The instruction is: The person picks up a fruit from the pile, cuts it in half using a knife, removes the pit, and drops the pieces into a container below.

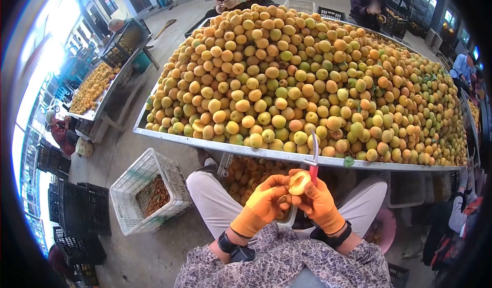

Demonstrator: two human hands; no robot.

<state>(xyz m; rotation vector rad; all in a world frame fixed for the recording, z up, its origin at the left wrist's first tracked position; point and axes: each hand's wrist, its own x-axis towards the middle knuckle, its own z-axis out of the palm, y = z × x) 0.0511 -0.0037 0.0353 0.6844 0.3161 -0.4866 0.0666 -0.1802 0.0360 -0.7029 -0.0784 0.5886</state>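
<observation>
From my distant seat I watch both orange-gloved hands meet just before the table edge. My right hand (324, 203) has its fingers closed around a red-handled knife with a curved silver blade (314, 152), tip pointing up and away from the fingers. Its thumb and fingers also steady a pale yellow-orange apricot half with a hollowed cut face (298, 184), which sits between the two hands with that face turned toward me. My left hand (262, 206) has its fingers bent and narrow, just beside the fruit; I cannot tell whether they pinch anything

Beyond the fingertips, a broad heap of round yellow, orange and green-tinged apricots (287, 83) rises on a table with a pale metal rim (246, 150). Just beyond my left fingers and beneath that rim, I see orange apricot pieces (248, 178) in a container between the knees. Well to the left of the fingers stands a white slatted plastic crate (166, 216), small brown bits (152, 196) at its bottom. To the right of the fingers, past the knee, is a round pink plastic basin (388, 229). Far across the heap from the fingers, another person's white-gloved hand (234, 2) shows
</observation>
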